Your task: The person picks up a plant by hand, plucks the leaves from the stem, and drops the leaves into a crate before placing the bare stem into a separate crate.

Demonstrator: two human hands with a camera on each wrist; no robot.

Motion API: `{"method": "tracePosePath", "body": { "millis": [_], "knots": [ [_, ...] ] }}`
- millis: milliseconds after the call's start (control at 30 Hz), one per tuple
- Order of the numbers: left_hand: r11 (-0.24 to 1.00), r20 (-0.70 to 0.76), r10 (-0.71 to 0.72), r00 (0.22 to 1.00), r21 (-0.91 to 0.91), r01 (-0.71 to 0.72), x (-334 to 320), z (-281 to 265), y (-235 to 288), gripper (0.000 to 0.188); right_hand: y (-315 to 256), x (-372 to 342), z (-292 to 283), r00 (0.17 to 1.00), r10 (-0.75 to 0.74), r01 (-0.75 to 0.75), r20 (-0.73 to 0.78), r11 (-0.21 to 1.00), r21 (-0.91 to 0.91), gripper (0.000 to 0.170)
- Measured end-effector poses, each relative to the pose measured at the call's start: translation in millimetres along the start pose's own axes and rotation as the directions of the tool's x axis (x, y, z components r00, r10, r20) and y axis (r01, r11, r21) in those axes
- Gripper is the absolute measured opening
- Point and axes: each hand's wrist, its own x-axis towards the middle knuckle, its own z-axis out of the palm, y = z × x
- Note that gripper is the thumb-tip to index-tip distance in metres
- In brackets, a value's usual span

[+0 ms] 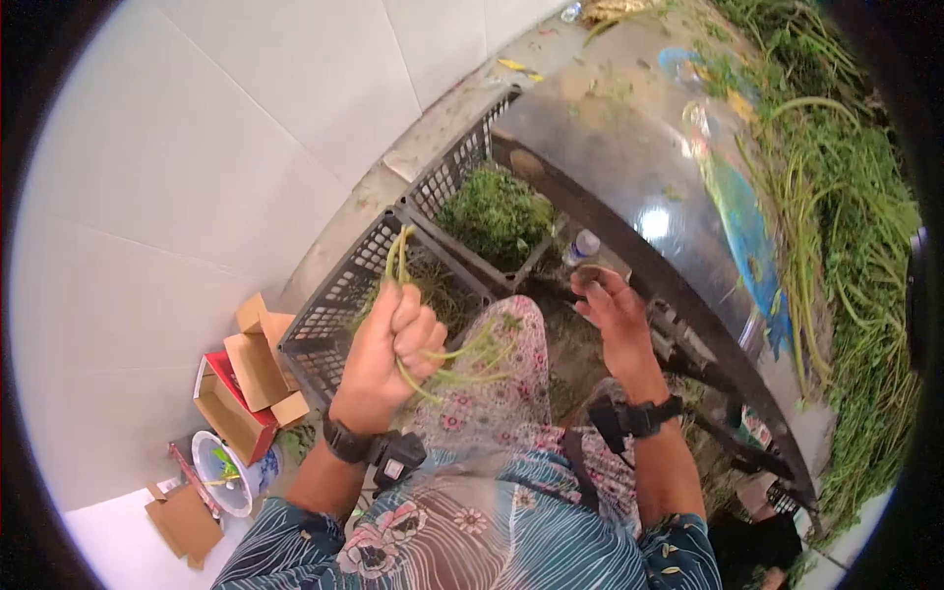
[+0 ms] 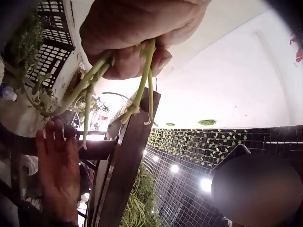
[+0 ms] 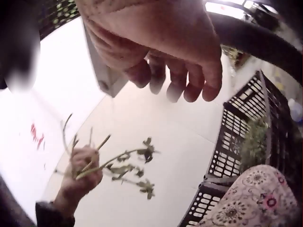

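Observation:
My left hand (image 1: 386,346) grips a few long green stems (image 1: 476,369) over the nearer black crate and my knee. Their cut ends poke out on one side of the fist. On the other side small leaves hang from the thin stems (image 3: 124,155), as the right wrist view shows. Off to the right, beside the table edge, my right hand (image 1: 621,323) hovers with loosely bent fingers (image 3: 176,85) and nothing in them. A large heap of leafy green stalks (image 1: 836,197) lies along the far side of the dark glossy table (image 1: 610,138).
Two black plastic crates stand by the wall: the farther crate (image 1: 454,162) holds chopped-looking leaves (image 1: 500,216), the nearer crate (image 1: 329,295) holds stems. A bottle (image 1: 582,246) stands beneath the table edge. Cardboard boxes (image 1: 258,364) and a white basin (image 1: 218,472) are at the left.

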Motion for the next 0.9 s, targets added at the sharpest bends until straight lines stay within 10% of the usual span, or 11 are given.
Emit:
{"method": "tracePosePath", "body": {
  "millis": [133, 333, 633, 733, 900],
  "knots": [
    [0.993, 0.106, -0.085, 0.991, -0.07, 0.093, 9, 8, -12, 0.043, -43, -60, 16, 0.9, -0.356, 0.435, 0.251, 0.696, -0.572, 0.03],
    [0.991, 0.247, -0.132, 0.96, 0.027, 0.129, 8, 37, -28, 0.042, -46, -83, 7, 0.686, -0.48, 0.727, 0.547, 0.408, -0.553, 0.036],
    [0.982, 0.257, -0.089, 0.962, -0.137, 0.128, 8, 61, -42, 0.041, -47, -125, -16, 0.91, -0.252, 0.387, 0.329, 0.8, -0.458, 0.02],
    [0.98, 0.228, -0.093, 0.969, -0.153, 0.129, 8, 69, -46, 0.041, -28, -127, -21, 0.761, -0.522, 0.647, 0.384, 0.648, -0.402, 0.02],
    [0.986, 0.288, -0.103, 0.952, -0.1, 0.137, 9, 75, -57, 0.042, -20, -143, -23, 0.864, -0.433, 0.503, 0.256, 0.751, -0.427, 0.019]
  ]
}}
